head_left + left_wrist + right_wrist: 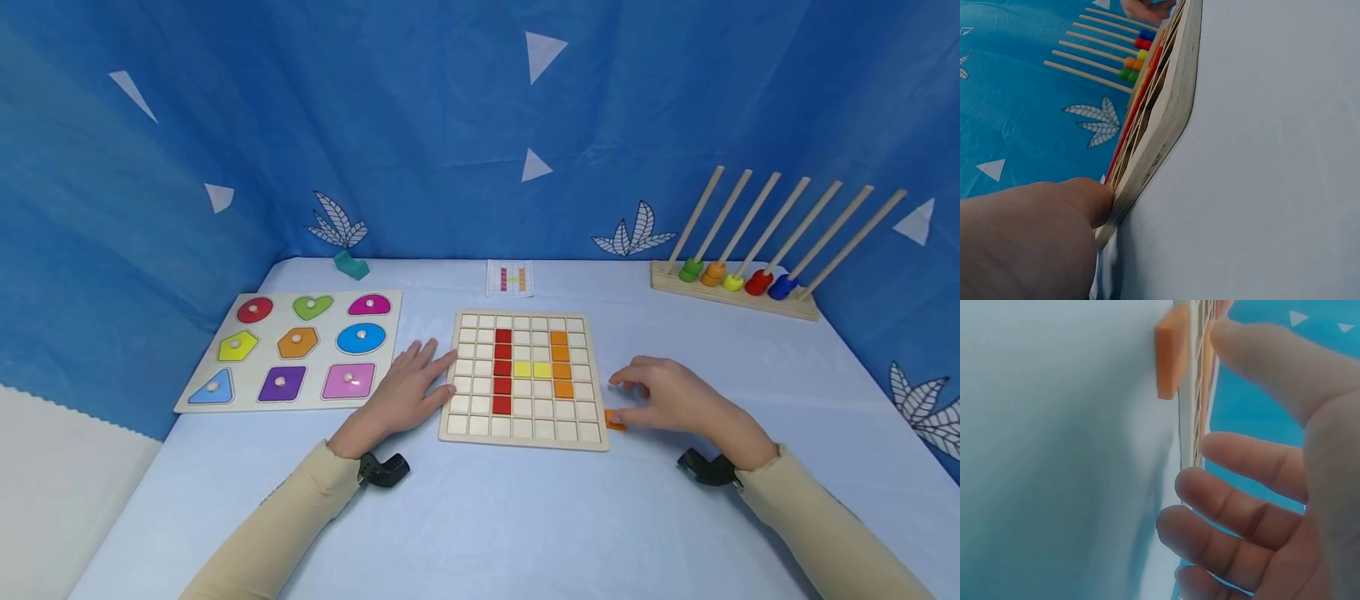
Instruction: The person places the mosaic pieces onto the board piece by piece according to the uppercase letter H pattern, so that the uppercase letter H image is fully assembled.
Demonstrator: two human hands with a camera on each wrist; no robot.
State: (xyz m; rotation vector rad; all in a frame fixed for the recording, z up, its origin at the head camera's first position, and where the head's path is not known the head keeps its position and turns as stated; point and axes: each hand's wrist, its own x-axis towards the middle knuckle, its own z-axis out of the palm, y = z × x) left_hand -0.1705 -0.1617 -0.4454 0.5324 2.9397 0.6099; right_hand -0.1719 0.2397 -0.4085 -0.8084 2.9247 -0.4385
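A wooden grid board [480,425] lies mid-table, with a column of red tiles [502,371], two yellow tiles [532,369] and a column of orange tiles [561,364] set in its squares. My left hand [405,389] rests at the board's left edge, its fingers spread; in the left wrist view the thumb touches the wooden rim. Off the lower right side sits a loose orange tile [1171,355]. Over it hovers my right hand [663,396], thumb and fingers apart, the thumb partly covering the tile in the head view. Between those fingers I see nothing held.
Behind the board lies a small pattern card [509,278]. A shape puzzle [288,350] with knobbed pieces is at the left, a teal block [351,265] behind it. At the back right stands a peg rack [735,292] with colored beads. A blue curtain closes the table's back.
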